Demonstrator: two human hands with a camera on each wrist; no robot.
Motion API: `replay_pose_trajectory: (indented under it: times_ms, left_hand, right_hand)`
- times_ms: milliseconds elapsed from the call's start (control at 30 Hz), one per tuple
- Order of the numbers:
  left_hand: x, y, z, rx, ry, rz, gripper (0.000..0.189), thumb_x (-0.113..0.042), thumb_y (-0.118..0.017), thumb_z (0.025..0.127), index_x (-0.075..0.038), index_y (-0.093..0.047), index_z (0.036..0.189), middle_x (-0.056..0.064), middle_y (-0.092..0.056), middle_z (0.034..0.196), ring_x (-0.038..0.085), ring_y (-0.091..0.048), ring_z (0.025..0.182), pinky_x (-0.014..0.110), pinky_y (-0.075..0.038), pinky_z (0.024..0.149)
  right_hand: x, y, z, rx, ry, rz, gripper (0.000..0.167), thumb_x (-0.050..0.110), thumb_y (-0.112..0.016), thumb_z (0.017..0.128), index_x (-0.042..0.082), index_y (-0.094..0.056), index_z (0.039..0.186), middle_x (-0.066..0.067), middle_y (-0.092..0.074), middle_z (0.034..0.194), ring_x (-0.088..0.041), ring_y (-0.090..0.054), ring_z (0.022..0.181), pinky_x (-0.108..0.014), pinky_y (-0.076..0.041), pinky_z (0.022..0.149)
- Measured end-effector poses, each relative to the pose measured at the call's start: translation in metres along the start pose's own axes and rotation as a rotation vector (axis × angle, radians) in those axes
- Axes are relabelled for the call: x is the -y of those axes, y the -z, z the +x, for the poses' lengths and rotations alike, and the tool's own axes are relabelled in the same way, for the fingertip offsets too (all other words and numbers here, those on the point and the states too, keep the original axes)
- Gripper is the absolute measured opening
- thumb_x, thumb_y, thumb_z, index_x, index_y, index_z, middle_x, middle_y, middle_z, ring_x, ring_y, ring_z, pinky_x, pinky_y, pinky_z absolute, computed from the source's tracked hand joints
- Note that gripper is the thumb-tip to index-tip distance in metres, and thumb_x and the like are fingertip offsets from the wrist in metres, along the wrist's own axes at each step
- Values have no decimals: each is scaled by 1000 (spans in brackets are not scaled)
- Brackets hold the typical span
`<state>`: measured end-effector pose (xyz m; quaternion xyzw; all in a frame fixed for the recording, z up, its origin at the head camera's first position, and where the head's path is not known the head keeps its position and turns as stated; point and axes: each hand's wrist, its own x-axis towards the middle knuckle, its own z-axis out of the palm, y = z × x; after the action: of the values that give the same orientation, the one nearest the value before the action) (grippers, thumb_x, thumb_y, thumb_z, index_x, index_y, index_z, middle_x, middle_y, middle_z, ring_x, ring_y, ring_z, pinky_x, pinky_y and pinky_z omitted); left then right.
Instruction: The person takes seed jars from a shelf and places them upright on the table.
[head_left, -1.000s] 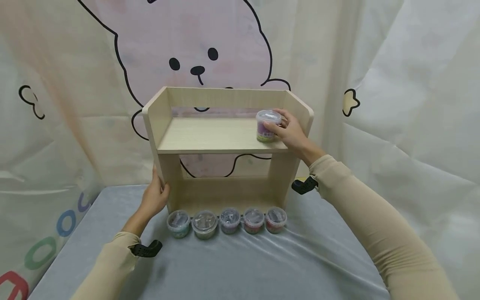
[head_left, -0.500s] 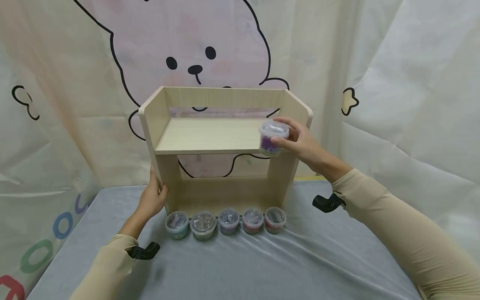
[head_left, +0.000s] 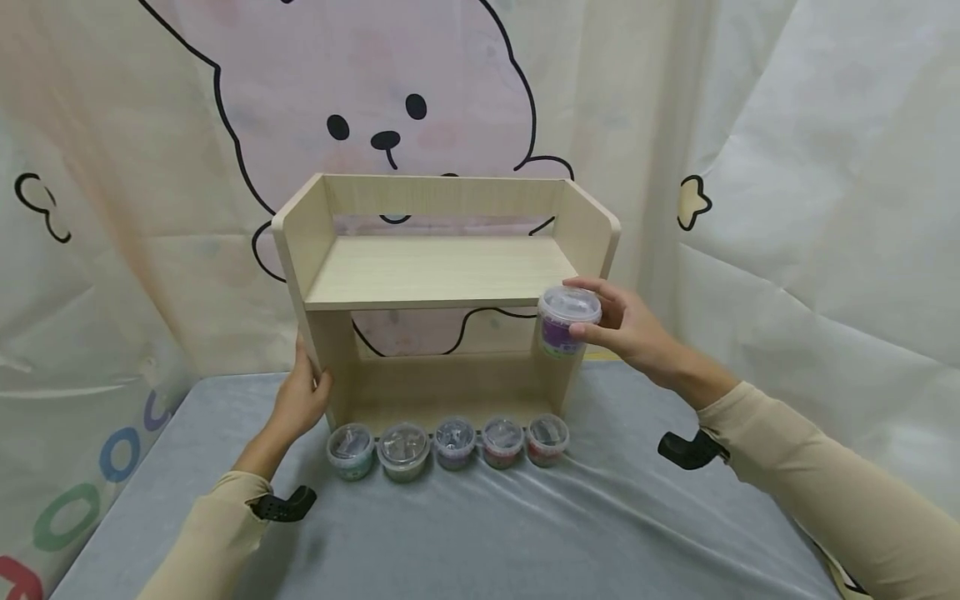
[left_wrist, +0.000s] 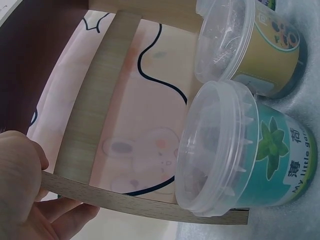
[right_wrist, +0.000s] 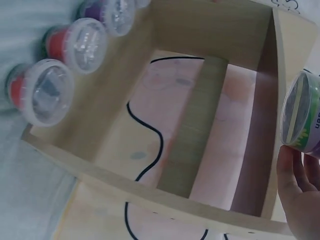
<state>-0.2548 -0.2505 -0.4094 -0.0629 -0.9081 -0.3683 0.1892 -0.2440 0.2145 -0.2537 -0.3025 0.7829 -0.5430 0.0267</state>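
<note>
My right hand [head_left: 637, 342] holds a small plastic tub [head_left: 558, 333] with a clear lid and a purple label, fingers and thumb around its side. The tub is upright, in front of the right end of the upper board of a pale wooden shelf [head_left: 442, 271]. In the right wrist view the tub [right_wrist: 312, 117] shows only partly, at the right edge. My left hand [head_left: 296, 404] grips the shelf's left side panel, thumb on the inner face and fingers behind, as the left wrist view of that hand [left_wrist: 30, 185] shows.
Several lidded tubs stand in a row along the shelf's front foot, from a teal-labelled tub [left_wrist: 272, 155] at the left to a red one [head_left: 547, 442] at the right. A grey-blue cloth [head_left: 480, 533] covers the table. Printed curtains [head_left: 630, 100] hang behind and beside it.
My right hand has lifted the purple-labelled tub off the upper board and brought it forward, down and to the right. My left hand stays on the side panel.
</note>
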Motion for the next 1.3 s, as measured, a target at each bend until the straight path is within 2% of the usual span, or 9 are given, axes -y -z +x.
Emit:
replay_pose_trajectory:
  times_ms: [200,400,600,833,1067,1300]
  left_hand:
    - [1,-1,0,-5,-3,-3,86,-7,-45,102,-15,16,161,47,-47,138,61,-58,112,69,-47,87]
    - [0,-3,1,-11,-18,6,85,-7,-45,102,-16,16,162,46,-47,138,61,-60,108,68,-48,83]
    - [0,-5,1,-8,-18,-4,85,-7,-45,101,-15,14,162,46,-46,139,62,-59,111,69,-48,85]
    - [0,-1,1,-1,1,-5,85,-9,-44,102,-17,16,161,46,-43,142,63,-56,115,69,-48,86]
    - [1,1,3,7,6,-10,85,-8,-44,102,-18,16,161,45,-42,144,63,-53,119,70,-47,90]
    - [1,0,1,11,11,-13,85,-9,-43,102,-18,17,161,45,-41,144,63,-53,121,70,-46,91]
  right_hand:
    - [-12,2,-7,43,-7,44,60,2,-61,97,0,-37,151,3,-63,125,-8,-65,110,-25,-57,91]
    - [-28,3,-16,65,-57,19,64,3,-63,96,-3,-33,152,1,-61,126,-9,-64,110,-25,-56,90]
    - [-47,3,-29,84,-105,14,63,3,-63,96,0,-34,152,-4,-60,128,-9,-64,111,-24,-56,91]
    - [-68,4,-38,54,-119,-18,64,5,-64,96,-3,-35,152,-7,-58,129,-6,-65,109,-22,-56,89]
    - [-93,11,-46,2,-135,-52,62,5,-67,95,0,-39,150,-7,-61,127,-6,-66,107,-22,-57,87]
    - [-113,12,-58,10,-167,-46,64,6,-68,95,-2,-38,151,-21,-57,134,-3,-64,111,-22,-55,89]
